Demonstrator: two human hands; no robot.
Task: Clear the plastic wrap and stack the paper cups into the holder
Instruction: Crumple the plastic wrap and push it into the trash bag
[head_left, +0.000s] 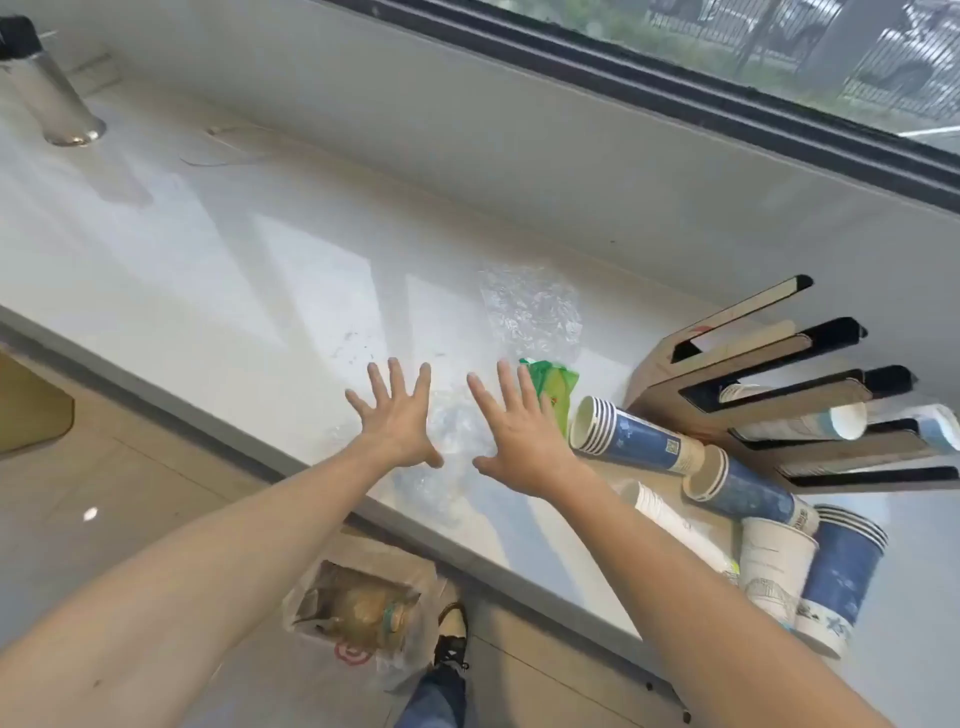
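My left hand (397, 413) and my right hand (511, 428) are spread flat, palms down, over the white counter (218, 270), holding nothing. Crumpled clear plastic wrap (454, 434) lies between and under them, and another clear piece (530, 309) lies farther back. A green-printed wrap (553, 387) sits just right of my right hand. Stacks of blue paper cups (631, 436) and white paper cups (776, 564) lie on their sides at the right. The wooden cup holder (769, 410) with black-edged slots stands behind them, with some cups in its slots.
A metal flask (49, 93) stands at the far left of the counter. A window ledge and wall run along the back. Below the counter edge, a bin lined with a plastic bag (363, 613) sits on the floor beside my shoe (451, 639).
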